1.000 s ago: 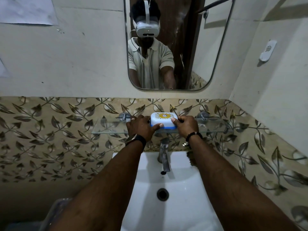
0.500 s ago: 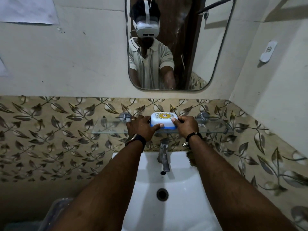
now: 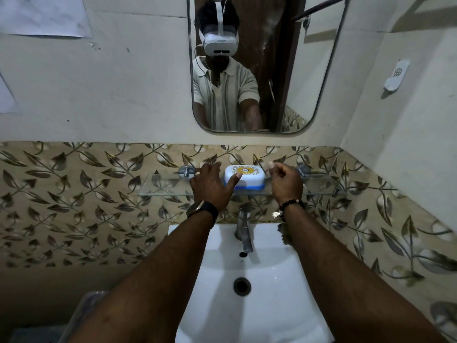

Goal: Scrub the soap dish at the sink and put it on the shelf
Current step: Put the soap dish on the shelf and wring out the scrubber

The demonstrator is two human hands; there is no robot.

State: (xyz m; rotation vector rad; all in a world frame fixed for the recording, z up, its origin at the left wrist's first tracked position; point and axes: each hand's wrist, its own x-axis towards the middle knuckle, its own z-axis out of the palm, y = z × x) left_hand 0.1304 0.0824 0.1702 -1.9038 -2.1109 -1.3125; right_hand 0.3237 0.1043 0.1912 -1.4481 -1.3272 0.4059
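Soap dish (image 3: pixel 247 179), white with a blue base and a yellow patterned lid, sits upright on the glass shelf (image 3: pixel 165 187) above the tap (image 3: pixel 243 227), about midway between the shelf's two wall brackets. Left hand (image 3: pixel 210 189) lies at the dish's left end with its fingers spread and fairly straight, the thumb reaching across to touch the front left corner. Right hand (image 3: pixel 286 184) hovers just beside the right end, its fingers loosely curled and holding nothing; whether a fingertip brushes the dish cannot be told. The sink (image 3: pixel 267 313) below is bare white, no water runs from the tap, and no scrubber is in sight. Judging by this, the scrubbing is done and the dish is placed, so only letting go and drawing both hands away seems left
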